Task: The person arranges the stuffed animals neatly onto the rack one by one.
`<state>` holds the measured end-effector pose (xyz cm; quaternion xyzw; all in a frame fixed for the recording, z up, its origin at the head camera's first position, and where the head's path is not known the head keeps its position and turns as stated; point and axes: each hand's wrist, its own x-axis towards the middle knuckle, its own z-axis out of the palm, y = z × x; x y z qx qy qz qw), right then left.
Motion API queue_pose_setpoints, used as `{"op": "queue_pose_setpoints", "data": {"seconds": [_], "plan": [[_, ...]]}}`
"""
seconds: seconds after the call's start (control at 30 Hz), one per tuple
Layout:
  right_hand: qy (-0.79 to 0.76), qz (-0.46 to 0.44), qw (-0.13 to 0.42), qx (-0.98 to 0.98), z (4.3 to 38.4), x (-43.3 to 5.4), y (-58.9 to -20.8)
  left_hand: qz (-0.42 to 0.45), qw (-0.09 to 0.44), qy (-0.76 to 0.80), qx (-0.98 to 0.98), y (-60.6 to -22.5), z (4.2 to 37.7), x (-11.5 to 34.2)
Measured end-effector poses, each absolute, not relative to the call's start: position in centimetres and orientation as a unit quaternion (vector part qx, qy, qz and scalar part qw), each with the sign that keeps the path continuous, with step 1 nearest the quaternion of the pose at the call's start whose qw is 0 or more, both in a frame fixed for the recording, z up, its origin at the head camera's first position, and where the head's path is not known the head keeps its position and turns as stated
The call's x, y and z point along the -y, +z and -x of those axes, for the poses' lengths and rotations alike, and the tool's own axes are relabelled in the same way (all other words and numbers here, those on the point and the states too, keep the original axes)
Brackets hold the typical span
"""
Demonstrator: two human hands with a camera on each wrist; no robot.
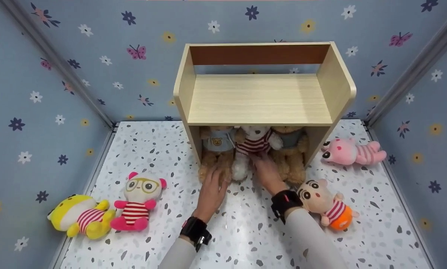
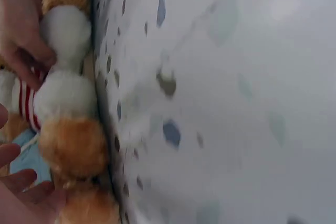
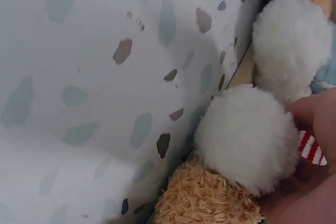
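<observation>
Three teddy bears sit side by side in the lower compartment of a wooden shelf (image 1: 260, 99), heads partly hidden by its board. The middle white teddy bear (image 1: 240, 166) wears a red-striped top. My right hand (image 1: 267, 172) grips it by a leg, thumb and fingers around a fluffy white leg (image 3: 247, 137). My left hand (image 1: 211, 194) rests at the legs of the brown bear in a light-blue top (image 1: 219, 144), its fingers (image 2: 21, 179) spread and loosely bent. On the right sits a brown bear in a grey-blue top (image 1: 290, 140), near my right hand.
A yellow plush toy (image 1: 83, 216) and a panda-like toy with glasses (image 1: 137, 201) lie left on the speckled surface (image 1: 238, 231). Right of the shelf lie a pink plush toy (image 1: 354, 152) and one in orange shorts (image 1: 329, 205). Flowered panels (image 1: 148, 97) enclose the area.
</observation>
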<state>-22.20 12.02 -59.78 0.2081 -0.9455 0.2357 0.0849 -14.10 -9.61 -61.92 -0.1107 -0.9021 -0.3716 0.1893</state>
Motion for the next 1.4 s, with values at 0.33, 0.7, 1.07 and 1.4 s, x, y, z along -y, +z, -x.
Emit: {"op": "queue_pose_setpoints", "data": {"seconds": [0.33,0.7,1.07,1.4], "plan": [[0.307,-0.206,0.176,0.912,19.5,-13.8,-58.5,0.024,0.291,-0.407,0.865,-60.1,13.4,17.2],[0.302,-0.208,0.218,0.904,16.9,-16.3,-58.1,-0.107,0.272,-0.273,0.916,-59.5,10.9,25.1],[0.317,-0.219,0.185,0.904,15.4,-17.9,-58.2,-0.218,0.075,-0.283,0.931,-59.3,9.7,29.4],[0.315,-0.208,0.181,0.908,15.0,-18.6,-58.5,-0.236,-0.021,-0.275,0.932,-60.7,10.3,30.9]]}}
